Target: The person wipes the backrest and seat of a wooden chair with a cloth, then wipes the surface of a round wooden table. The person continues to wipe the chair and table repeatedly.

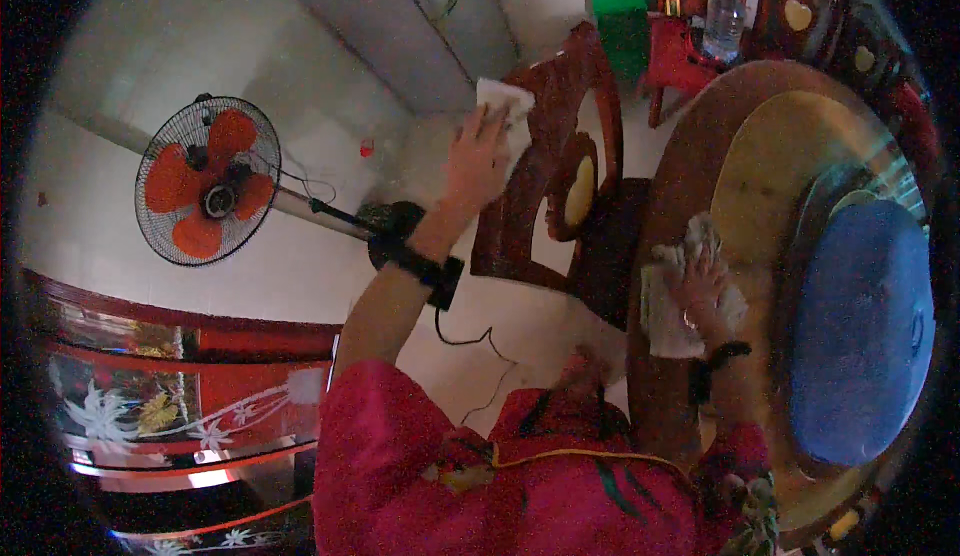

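Note:
My left hand [480,149] reaches up, fingers spread over a folded white cloth [508,99]. The cloth lies against the top of a dark wooden chair's back [559,68]. A pale heart-shaped inset marks this carved backrest. My right hand [703,293] presses on a crumpled, light patterned cloth [671,323] on a round wooden table [754,154]. Folds of the cloth stick out around the fingers. Just right of this hand is a large round blue cover [862,331] on the table.
A standing fan [210,181] with orange blades is on the left. Cabinet with flower-patterned glass [187,406] stands lower left. Behind are a green bin [619,27], a red chair [679,49] and a large clear bottle [724,30]. A cable [491,334] hangs near my left arm.

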A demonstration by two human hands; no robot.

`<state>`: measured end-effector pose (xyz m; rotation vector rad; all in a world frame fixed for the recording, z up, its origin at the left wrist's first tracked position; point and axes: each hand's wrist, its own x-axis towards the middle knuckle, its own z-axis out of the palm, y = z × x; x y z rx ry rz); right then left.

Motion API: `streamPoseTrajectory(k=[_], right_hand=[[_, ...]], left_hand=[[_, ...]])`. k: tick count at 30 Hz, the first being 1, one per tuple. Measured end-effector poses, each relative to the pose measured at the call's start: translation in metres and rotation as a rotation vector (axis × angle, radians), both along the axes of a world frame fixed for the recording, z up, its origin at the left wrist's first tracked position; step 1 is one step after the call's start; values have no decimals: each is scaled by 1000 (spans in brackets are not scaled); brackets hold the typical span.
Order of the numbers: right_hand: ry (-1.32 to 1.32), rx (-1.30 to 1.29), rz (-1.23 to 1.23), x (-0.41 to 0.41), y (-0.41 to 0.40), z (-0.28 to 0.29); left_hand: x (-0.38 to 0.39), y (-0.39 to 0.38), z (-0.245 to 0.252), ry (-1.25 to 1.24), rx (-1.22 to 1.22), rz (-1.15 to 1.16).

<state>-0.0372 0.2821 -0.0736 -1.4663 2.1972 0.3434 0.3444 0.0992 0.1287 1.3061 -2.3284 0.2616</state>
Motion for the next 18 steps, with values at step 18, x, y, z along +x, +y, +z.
streamPoseTrajectory(k=[18], right_hand=[[48,-118,-94,-22,-48,-18]], left_hand=[[5,122,22,-48,501,224]])
